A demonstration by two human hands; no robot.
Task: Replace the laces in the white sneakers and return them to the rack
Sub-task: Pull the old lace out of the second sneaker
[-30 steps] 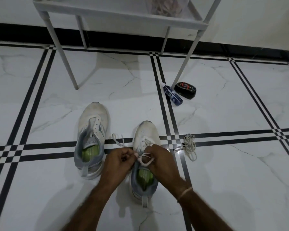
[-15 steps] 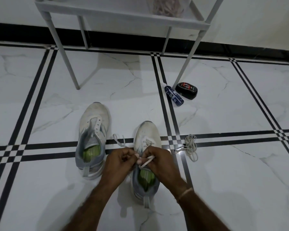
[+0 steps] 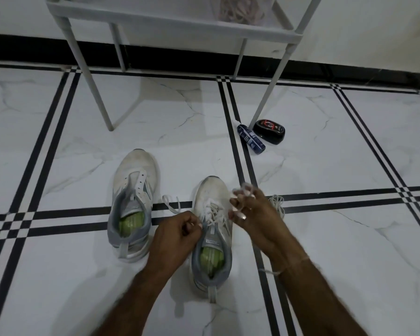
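The rack (image 3: pixel 155 23) holds a blurred pinkish tangle (image 3: pixel 238 8), perhaps laces.

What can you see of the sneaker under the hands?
The sneaker is white with a dingy toe, grey collar and heel tab, green insole. It stands upright on the floor, toe away from the person. A white lace criss-crosses its eyelets; the left hand pinches the lace by the tongue, the right hand, blurred, holds it to the right.
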